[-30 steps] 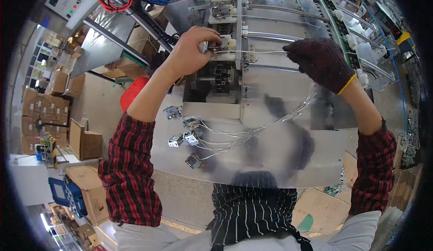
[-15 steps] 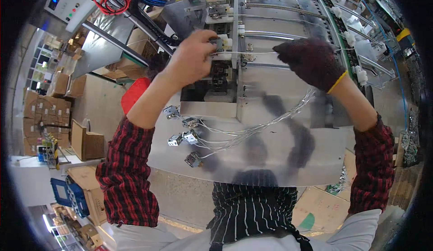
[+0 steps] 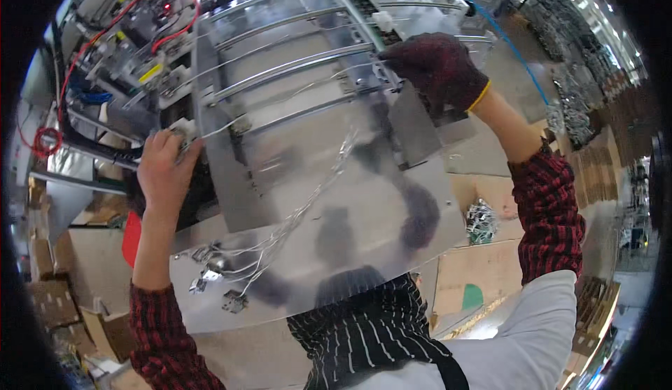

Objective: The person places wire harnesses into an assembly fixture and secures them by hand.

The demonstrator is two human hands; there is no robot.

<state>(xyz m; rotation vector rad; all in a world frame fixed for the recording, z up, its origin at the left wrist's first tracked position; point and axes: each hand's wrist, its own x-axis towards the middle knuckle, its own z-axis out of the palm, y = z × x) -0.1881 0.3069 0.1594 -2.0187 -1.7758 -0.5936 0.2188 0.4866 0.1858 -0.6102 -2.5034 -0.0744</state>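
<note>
Along the far part of the table (image 3: 381, 246), we are working with both hands set well apart. Our bare left hand (image 3: 166, 166) is staying at the white fixture (image 3: 183, 127) on the far left, its fingers bent and fairly narrow; whether they are gripping anything, we cannot tell. Our gloved right hand (image 3: 441, 71) is reaching across to the rail (image 3: 351, 13) with white clips (image 3: 383, 20), its fingers bunched; the dark glove is hiding whether they are holding anything.

The thin white wire (image 3: 222, 127) is leaving the fixture beside our left fingers and running across the frame of metal rods (image 3: 301, 66) toward the glove, its last stretch too faint to follow.

A second ago the glove was over the metal surface, short of that rail; now it is meeting the rail, and our view is turning with it. We are judging that the work is shifting to the wire's right end, with our left hand minding the other.

Toward the table's near left corner, metal connectors (image 3: 234, 300) are lying in a cluster, their bundled cables (image 3: 339, 166) trailing toward the far middle. Between that bundle and the right edge, bare metal is leaving room for moving; our striped apron (image 3: 364, 320) is hugging the curved near edge.
</note>
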